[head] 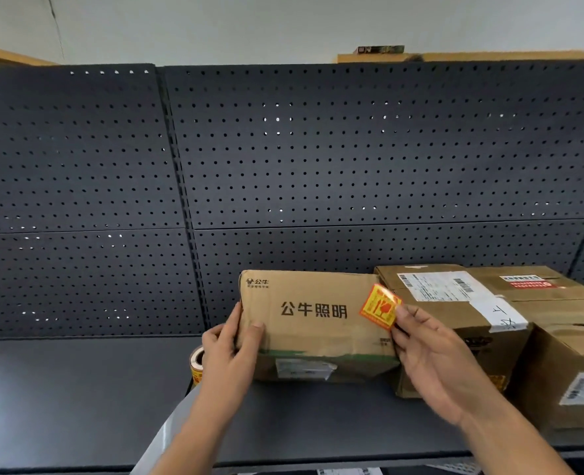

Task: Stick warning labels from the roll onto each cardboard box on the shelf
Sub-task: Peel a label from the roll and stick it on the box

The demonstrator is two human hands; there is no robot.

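Brown box [314,323], red-yellow label [379,306], dark perforated backboard [352,159].

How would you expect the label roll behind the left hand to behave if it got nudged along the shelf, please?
The label roll seems to lie on its side, hollow core facing out, so a nudge would probably set it rolling on the smooth shelf. It looks small, so likely light. The left hand holding the printed box might stop it.

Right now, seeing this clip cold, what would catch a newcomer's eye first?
Probably the bright red and yellow warning label, pinched in the right hand at the upper right corner of the printed cardboard box. The left hand grips that box's left end, with the label roll just behind it on the dark shelf. Above, a black pegboard fills most of the view.
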